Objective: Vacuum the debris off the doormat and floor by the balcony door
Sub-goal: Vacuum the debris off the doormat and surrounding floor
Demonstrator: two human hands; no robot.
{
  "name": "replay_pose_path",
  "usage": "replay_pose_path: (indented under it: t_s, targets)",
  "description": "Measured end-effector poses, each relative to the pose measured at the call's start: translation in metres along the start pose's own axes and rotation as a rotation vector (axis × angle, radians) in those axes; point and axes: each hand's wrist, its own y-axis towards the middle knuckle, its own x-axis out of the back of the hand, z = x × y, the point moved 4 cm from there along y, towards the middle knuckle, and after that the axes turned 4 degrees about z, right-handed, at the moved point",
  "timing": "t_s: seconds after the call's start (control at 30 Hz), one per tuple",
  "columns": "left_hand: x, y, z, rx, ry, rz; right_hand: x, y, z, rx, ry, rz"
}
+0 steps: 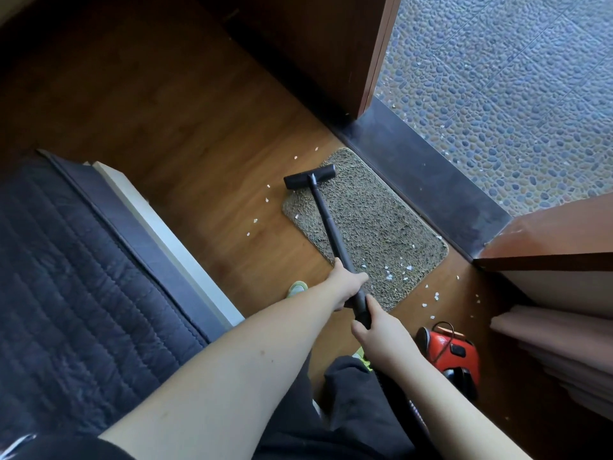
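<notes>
A grey-brown doormat (371,224) lies on the wooden floor beside the dark door threshold (428,180). A black vacuum wand (326,215) runs from my hands to its floor head (309,176), which rests on the mat's far left corner. My left hand (345,282) grips the wand higher along the tube; my right hand (376,327) grips it at the near end. White debris bits (396,272) lie on the mat's near end, on the floor to its right (431,300) and to its left (258,214).
The red vacuum body (447,355) sits on the floor at my right. A bed with a dark quilt (76,287) fills the left side. An open wooden door (331,51) stands behind the mat, curtains (557,340) hang at right, and the pebbled balcony floor (517,94) lies beyond.
</notes>
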Motion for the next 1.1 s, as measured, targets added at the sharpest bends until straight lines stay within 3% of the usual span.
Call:
replay_pose_path:
  t_s: [0.33, 1.1]
  targets:
    - [0.027, 0.034, -0.042, 0.018, -0.006, 0.051, 0.014, 0.043, 0.033, -0.043, 0.121, -0.075]
    - [-0.016, -0.02, 0.037, 0.028, 0.046, 0.035, -0.023, -0.037, -0.013, -0.034, 0.046, -0.01]
